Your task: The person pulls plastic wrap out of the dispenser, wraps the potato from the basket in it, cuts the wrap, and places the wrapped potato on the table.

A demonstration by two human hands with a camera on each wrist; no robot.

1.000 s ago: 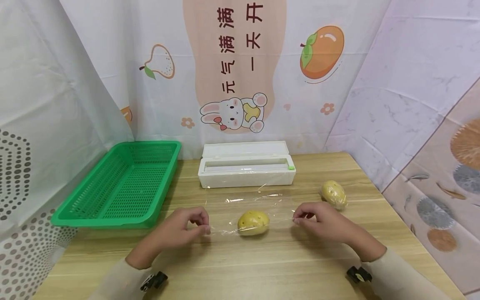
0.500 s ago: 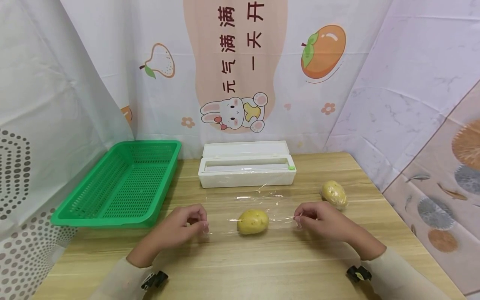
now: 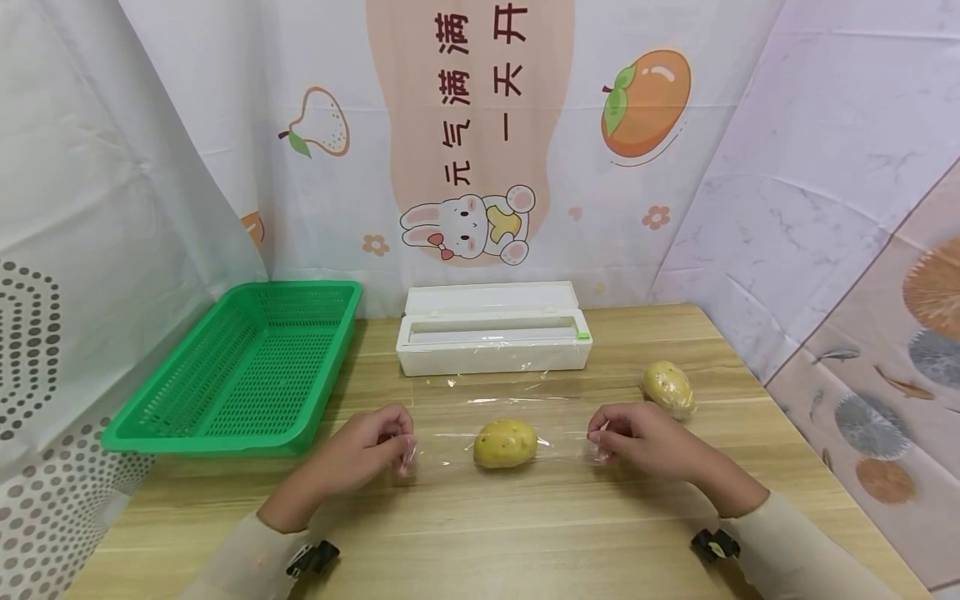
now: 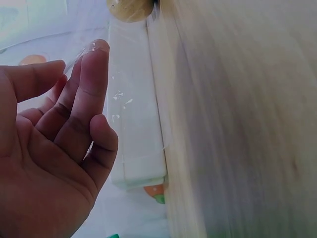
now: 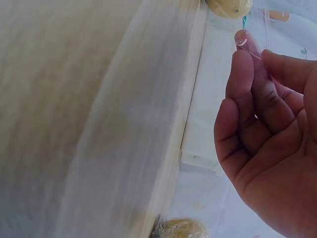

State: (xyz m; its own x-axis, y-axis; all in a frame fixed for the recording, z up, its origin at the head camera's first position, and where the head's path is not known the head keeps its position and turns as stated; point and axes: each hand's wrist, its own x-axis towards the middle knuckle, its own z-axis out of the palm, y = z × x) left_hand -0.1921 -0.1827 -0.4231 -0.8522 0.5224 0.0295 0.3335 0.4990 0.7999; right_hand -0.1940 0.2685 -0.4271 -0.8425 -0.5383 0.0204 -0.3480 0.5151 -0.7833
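Note:
A sheet of clear cling film (image 3: 487, 401) stretches between the two hands in the head view, showing mostly as glints. My left hand (image 3: 372, 446) pinches its near left corner between thumb and fingers. The near right corner is pinched by my right hand (image 3: 641, 437). Between the hands lies a yellow potato (image 3: 505, 443), which the film overlaps in this view. In the left wrist view, film shows at the left fingertips (image 4: 95, 47). Film also clings to the right fingertips (image 5: 243, 40) in the right wrist view.
Behind the film stands a white cling film box (image 3: 495, 358) with its lid raised and a green slider at its right end. A film-wrapped potato (image 3: 669, 390) lies beyond the right hand. At the left is a green plastic basket (image 3: 262, 375). Printed curtains surround the wooden table (image 3: 495, 542).
The film's near edge, which crossed the potato's lower part, has shifted, and its glints have moved. Film now bunches at both hands' fingertips. The hands have moved only slightly; the potato stays about in place.

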